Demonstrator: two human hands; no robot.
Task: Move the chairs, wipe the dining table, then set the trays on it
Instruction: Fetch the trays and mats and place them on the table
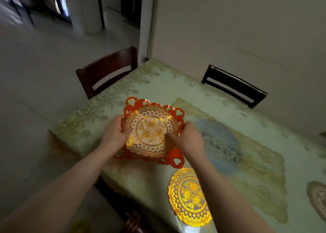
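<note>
A round gold-patterned tray [151,129] lies nested in a red tray with heart cut-outs [173,159] near the table's left end. My left hand [115,133] grips the stack at its left rim, thumb on the gold tray. My right hand [187,138] grips the right rim, fingers on the gold tray. A second gold tray [189,196] lies flat on the dining table [176,84], close to its near edge under my right forearm. The table wears a pale green cloth with gold floral print.
A dark brown chair [105,70] stands at the table's far left end. A black chair back [234,86] stands along the far side by the wall. Another chair's top [134,222] shows below the near edge. A round patterned mat [319,197] lies at the right edge.
</note>
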